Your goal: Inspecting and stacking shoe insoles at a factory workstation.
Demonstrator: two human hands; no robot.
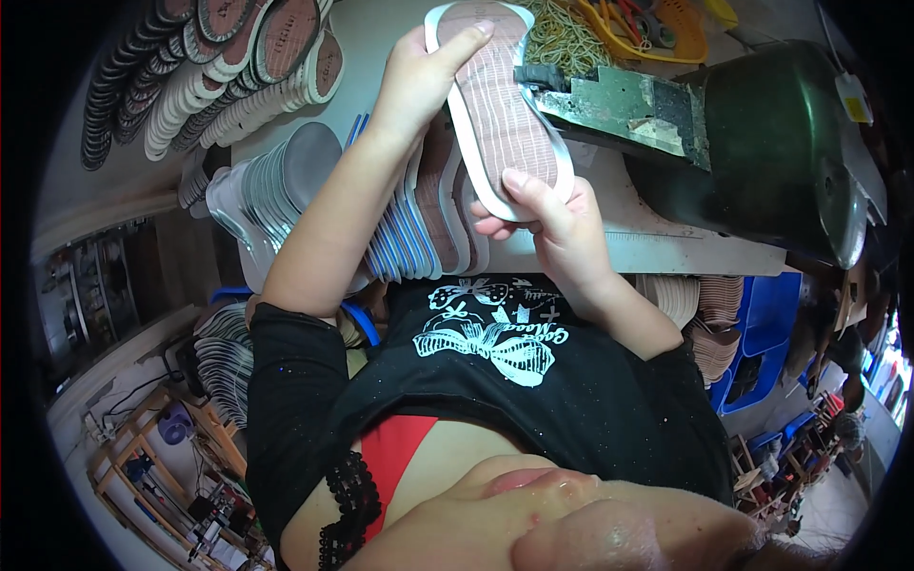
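In front of me, both hands hold a shoe insole [505, 119] with a brown, pale-striped face and a white rim. My left hand [424, 81] grips its far end, thumb laid on the patterned face. At the near end my right hand [566, 224] pinches the rim, thumb on top and fingers curled beneath. The insole's right edge lies against or very close to the black tip [540, 77] of a dark green machine arm [628, 114]; whether they touch I cannot tell. The fingers under the insole are partly hidden.
A rounded green machine body [781, 143] stands at the right. Stacked insoles [276, 181] line the table [657, 249] at left; more rows [228, 86] sit farther back. Beyond the machine arm are a tangle of yellowish cord [568, 40] and an orange basket [681, 43]. Blue crates [766, 324] stand below right.
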